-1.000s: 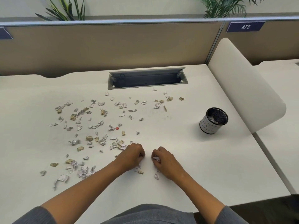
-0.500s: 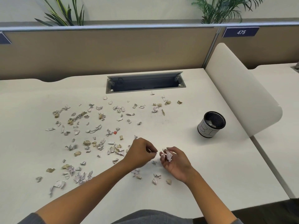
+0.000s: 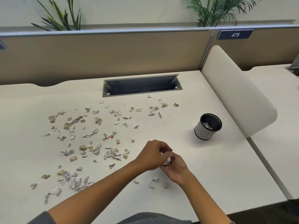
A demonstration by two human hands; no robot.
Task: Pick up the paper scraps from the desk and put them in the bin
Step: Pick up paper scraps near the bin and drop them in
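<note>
Several torn white and tan paper scraps [image 3: 90, 133] lie scattered over the left and middle of the white desk [image 3: 226, 167]. A small black mesh bin [image 3: 207, 126] with a white paper label stands at the right, with a few scraps inside. My right hand [image 3: 175, 169] is palm up just above the desk and cups a wad of white scraps [image 3: 167, 160]. My left hand [image 3: 152, 155] reaches over it, its curled fingertips pinching at that wad. A few scraps [image 3: 153, 181] lie on the desk just below my hands.
A recessed grey cable tray [image 3: 142, 85] is open at the back of the desk. A curved white divider panel [image 3: 234, 94] rises right of the bin. A tan partition with plants behind it closes the far side. A red bit [image 3: 111, 136] lies among the scraps.
Both hands have lifted off the desk and come together. My right hand has turned palm up with gathered scraps, and my left hand has moved right onto it.
</note>
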